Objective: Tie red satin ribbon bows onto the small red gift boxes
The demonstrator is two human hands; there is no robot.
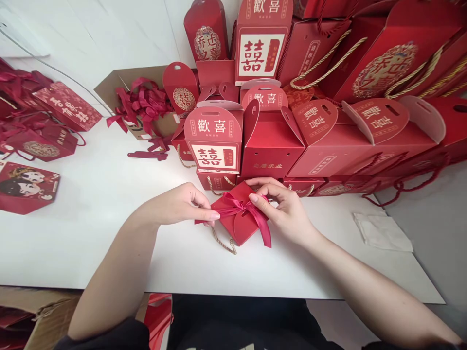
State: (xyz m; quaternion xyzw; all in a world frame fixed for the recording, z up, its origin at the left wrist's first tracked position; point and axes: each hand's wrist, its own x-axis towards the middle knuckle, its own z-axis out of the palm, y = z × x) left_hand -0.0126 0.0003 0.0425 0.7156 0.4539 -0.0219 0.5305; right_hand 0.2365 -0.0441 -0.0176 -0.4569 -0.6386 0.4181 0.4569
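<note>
While the left hand (188,204) pinches one side of the shiny ribbon (243,208) between thumb and finger, the right hand (283,209) is curled at the other side, pinching the ribbon near its loop. The ribbon is dark pink and a bit crinkly, with a little knot in the middle and one tail hanging down on the right. It sits on top of a small red box (237,231), which lies on the white table (182,265) with one corner pointing toward the person. The box looks smooth, and a rounded flap shows under the knot. A tan twisty cord (226,247) curls out at its near left side. Just behind it stands a big pile of red boxes (268,153), some with gold or white writing and some with rope handles. To the left of the pile, a brown carton (105,87) is full of pink ribbons (142,99). Far to the right lies a flat white cloth or paper (382,232).
</note>
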